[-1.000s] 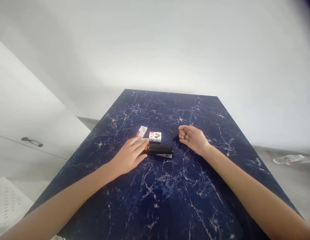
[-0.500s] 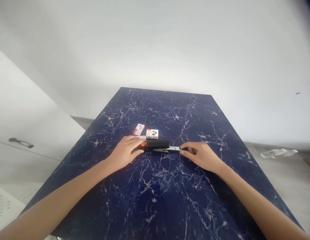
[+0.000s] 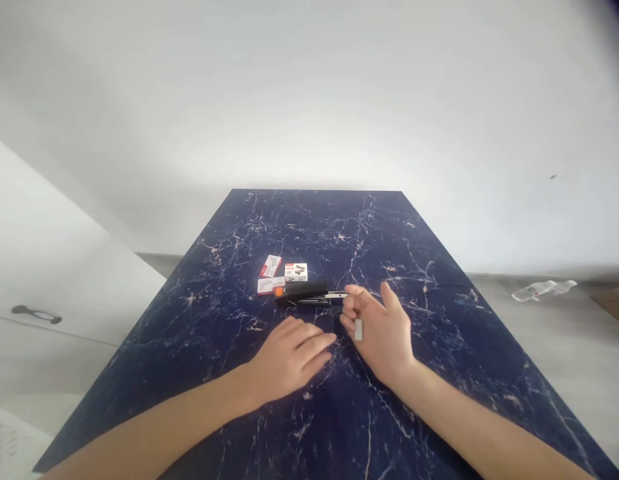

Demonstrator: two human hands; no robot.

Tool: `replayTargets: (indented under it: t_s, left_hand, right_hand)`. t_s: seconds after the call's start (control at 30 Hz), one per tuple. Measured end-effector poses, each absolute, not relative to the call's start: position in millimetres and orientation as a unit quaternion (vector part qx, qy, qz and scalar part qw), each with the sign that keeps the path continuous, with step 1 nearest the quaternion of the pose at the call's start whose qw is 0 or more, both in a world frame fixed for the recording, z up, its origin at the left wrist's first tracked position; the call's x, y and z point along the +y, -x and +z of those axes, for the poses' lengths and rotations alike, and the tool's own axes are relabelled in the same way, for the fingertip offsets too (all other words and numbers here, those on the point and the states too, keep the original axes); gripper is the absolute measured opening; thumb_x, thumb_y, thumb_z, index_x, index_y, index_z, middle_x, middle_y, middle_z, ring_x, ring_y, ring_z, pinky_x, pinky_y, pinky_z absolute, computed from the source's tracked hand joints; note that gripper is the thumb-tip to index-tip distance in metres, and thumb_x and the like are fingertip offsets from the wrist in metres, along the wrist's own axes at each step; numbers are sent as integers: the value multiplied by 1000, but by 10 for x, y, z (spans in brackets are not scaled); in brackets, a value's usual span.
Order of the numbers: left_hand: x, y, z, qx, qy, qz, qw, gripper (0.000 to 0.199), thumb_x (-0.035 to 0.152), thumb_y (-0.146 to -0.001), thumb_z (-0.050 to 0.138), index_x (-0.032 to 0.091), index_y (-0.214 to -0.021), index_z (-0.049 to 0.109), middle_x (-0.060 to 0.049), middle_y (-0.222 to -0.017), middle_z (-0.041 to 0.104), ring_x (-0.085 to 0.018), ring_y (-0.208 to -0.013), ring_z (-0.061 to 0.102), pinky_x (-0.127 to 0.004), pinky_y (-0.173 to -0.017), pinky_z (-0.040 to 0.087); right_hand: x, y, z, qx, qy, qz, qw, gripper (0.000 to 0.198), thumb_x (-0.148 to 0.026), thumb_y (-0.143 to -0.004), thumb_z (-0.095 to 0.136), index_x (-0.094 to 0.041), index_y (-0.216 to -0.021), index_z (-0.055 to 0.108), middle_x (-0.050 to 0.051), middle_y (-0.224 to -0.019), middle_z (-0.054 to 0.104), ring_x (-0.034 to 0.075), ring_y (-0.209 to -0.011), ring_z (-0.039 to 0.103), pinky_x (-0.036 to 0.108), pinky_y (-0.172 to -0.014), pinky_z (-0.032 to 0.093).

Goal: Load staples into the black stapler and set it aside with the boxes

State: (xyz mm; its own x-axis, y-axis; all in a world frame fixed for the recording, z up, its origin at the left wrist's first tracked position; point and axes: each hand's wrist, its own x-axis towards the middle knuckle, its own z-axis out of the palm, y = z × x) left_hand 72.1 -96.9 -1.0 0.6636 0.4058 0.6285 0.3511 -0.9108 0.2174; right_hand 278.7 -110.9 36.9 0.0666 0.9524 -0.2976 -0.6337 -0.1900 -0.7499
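A black stapler (image 3: 303,293) with an orange part at its left end lies on the table, its metal staple tray sticking out at the right. My right hand (image 3: 382,333) is turned palm up beside that tray, fingers curled and thumb raised. A small silver-white staple strip (image 3: 358,329) rests in its palm under the curled lower fingers. My left hand (image 3: 292,353) is nearer me, left of the right one, palm down with fingers stretched and holding nothing. Behind the stapler are a white staple box (image 3: 296,271) with a stapler picture and two red-and-white cards or flat boxes (image 3: 270,266).
The dark blue marble-patterned table (image 3: 309,227) stands before a pale wall. A clear plastic bottle (image 3: 542,290) lies beyond the table's right edge. To the left is a white cabinet with a dark handle (image 3: 36,314).
My left hand has let go of the stapler and moved right and toward me. My right hand has left the tray's end and turned palm up, showing the staple strip.
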Motion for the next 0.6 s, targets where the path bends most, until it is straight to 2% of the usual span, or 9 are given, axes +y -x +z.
replayTargets:
  t_s: [0.17,0.3,0.43,0.5,0.6]
  left_hand:
    - [-1014,-912,-76,309,-876,309,204,24,33,-94,74,21,-113,65,-1,-96,75,-19,-82,73,-31,-75,55]
    - [-937,-890,-25,370,-822,312,301,14,24,-85,80,21,-91,68,3,-86,76,-14,-66,69,-24,-64,51]
    - [-902,-849,24,388,-776,333,369,10,19,-87,75,21,-94,69,5,-76,73,-10,-59,65,-20,-60,50]
    - [-906,-832,42,379,-774,352,365,11,18,-90,71,21,-100,70,4,-77,72,-9,-59,63,-20,-59,50]
    - [-925,-804,54,345,-791,393,319,10,19,-94,66,20,-103,70,2,-76,68,-9,-59,60,-20,-59,50]
  right_hand:
    - [-1224,-2444,342,-196,405,653,610,55,-64,-99,28,-21,-94,63,1,-76,43,17,-64,40,31,-61,41]
    - [-1211,-2265,246,-319,403,570,641,47,-60,-99,26,-25,-96,58,2,-81,46,20,-71,45,34,-67,44]
    - [-1170,-2309,183,-436,395,497,638,39,-55,-100,29,-25,-95,54,4,-83,51,22,-78,52,39,-77,48]
    - [-1128,-2439,231,-528,417,446,591,29,-48,-99,41,-24,-94,57,5,-88,57,23,-85,56,39,-82,48]
    - [-1048,-2685,432,-697,460,342,431,15,-32,-97,56,-23,-88,63,3,-91,65,20,-87,59,36,-83,46]
